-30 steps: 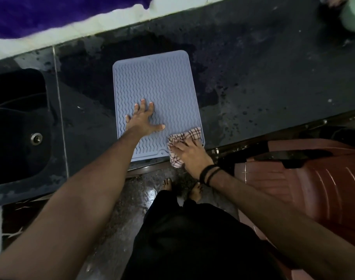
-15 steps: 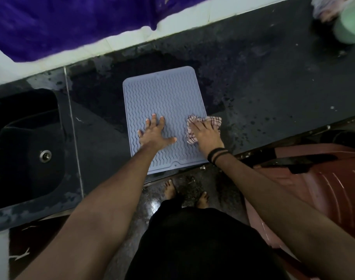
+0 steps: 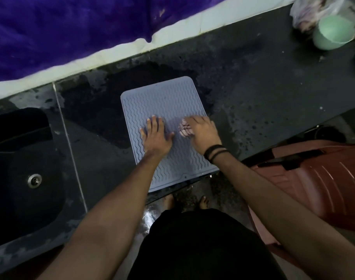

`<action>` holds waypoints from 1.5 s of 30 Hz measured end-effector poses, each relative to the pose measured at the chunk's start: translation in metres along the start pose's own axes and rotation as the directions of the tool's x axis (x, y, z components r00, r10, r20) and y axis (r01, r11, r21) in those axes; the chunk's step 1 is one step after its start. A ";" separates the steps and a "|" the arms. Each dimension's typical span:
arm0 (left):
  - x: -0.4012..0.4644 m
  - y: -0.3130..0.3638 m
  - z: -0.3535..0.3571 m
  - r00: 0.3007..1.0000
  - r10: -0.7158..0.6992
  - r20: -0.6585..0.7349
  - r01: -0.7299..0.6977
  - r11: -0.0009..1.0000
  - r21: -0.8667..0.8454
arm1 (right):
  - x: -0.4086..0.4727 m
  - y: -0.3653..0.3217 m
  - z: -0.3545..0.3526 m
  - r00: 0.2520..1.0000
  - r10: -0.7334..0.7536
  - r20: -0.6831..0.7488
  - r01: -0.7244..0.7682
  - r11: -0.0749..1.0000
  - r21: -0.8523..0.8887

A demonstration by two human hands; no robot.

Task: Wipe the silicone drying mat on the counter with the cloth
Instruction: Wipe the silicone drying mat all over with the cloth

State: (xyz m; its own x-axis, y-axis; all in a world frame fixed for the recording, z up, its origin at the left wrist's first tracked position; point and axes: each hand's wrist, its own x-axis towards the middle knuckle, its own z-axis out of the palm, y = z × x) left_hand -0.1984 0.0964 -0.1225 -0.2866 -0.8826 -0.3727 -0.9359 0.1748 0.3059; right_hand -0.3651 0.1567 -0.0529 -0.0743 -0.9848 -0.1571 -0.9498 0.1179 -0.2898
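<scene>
A pale blue-grey rectangular silicone drying mat with wavy ridges [image 3: 168,110] lies flat at the centre of the frame on the dark, speckled stone surface [image 3: 263,93], its near edge reaching the front lip of that surface. The left hand [image 3: 156,136] rests palm-down on the mat's middle left, fingers spread wide and flat, holding nothing. The right hand [image 3: 202,132] sits just beside it on the mat's right half, fingers curled down over a small bunched pink-and-white checked cloth [image 3: 185,128], pressing it against the ridges; only the cloth's left part shows from under the fingers. Two black bands [image 3: 215,151] circle the right wrist.

Dark wet patches spread on the surface around the mat's upper left and upper right corners. At the left of the frame a black recessed sink [image 3: 21,158] with a round metal drain [image 3: 34,180] is set into the surface. A deep purple fabric [image 3: 71,27] fills the upper left of the frame above a white tiled ledge [image 3: 172,37]. In the upper right corner stands a pale green round plastic bowl [image 3: 332,33], touching a crumpled clear plastic bag [image 3: 314,11] behind it. At the lower right, below the surface's edge, is a reddish-brown plastic chair [image 3: 314,188]. Bare toes show on the wet floor [image 3: 150,215] below the mat.
</scene>
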 end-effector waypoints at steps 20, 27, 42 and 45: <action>0.005 -0.013 0.027 0.991 0.034 -0.128 -0.035 0.999 -0.004 | 0.043 -0.018 -0.007 1.000 -0.019 0.011 0.020 0.995 -0.098; 0.008 -0.010 0.027 0.997 -0.032 -0.076 0.034 0.999 0.027 | 0.047 -0.015 0.035 0.977 -0.093 0.192 0.142 0.954 -0.264; 0.016 0.024 0.008 0.997 -0.032 -0.072 0.032 0.999 -0.002 | 0.078 0.041 -0.044 0.998 -0.048 0.027 0.053 0.979 -0.197; 0.024 0.027 0.006 0.997 -0.002 0.074 -0.002 0.999 0.050 | 0.101 0.037 -0.026 0.986 -0.075 0.148 0.108 0.968 -0.226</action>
State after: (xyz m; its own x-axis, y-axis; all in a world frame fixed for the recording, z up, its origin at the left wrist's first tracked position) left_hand -0.2314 0.0824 -0.1287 -0.2995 -0.8480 -0.4373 -0.9444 0.1983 0.2624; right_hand -0.4157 0.0586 -0.0554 0.0430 -0.9611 -0.2729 -0.9962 -0.0206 -0.0842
